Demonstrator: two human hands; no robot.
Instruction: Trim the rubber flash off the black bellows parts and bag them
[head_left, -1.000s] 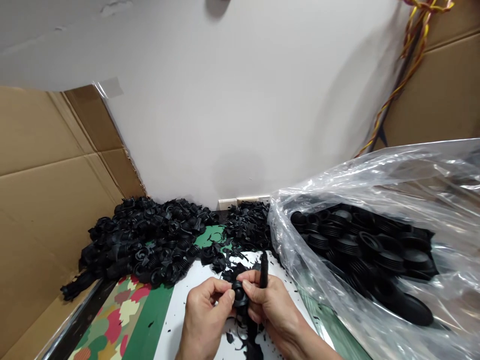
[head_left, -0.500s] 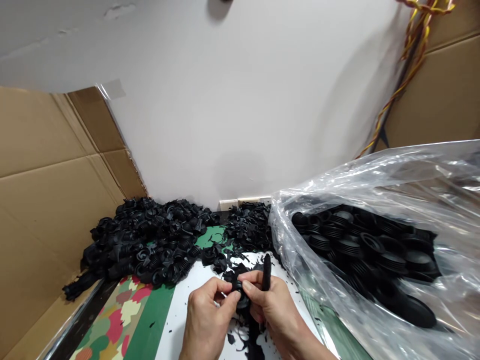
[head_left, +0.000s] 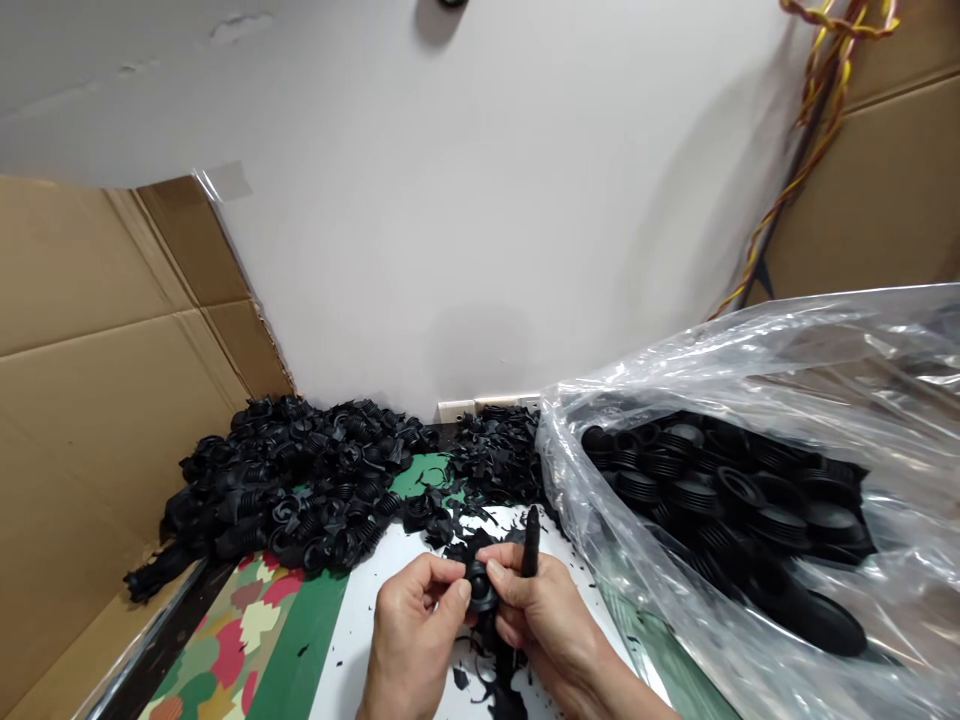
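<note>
Both my hands meet low in the middle of the view over a white sheet (head_left: pixel 360 620). My left hand (head_left: pixel 412 640) pinches a small black ribbed rubber part (head_left: pixel 480 588) with thumb and forefinger. My right hand (head_left: pixel 544 615) presses its thumb on the same part and also grips a black tool handle (head_left: pixel 530 540) that sticks up between its fingers. Black rubber trimmings (head_left: pixel 495 680) lie under the hands.
A heap of black rubber parts (head_left: pixel 292 485) lies at the back left, a smaller pile of scraps (head_left: pixel 499 455) behind the hands. A clear plastic bag (head_left: pixel 750 400) with black round parts (head_left: pixel 735 510) fills the right. Cardboard walls (head_left: pixel 97 380) stand on both sides.
Both hands stay on the rubber part, with only slight finger shifts. The view has tilted a little.
</note>
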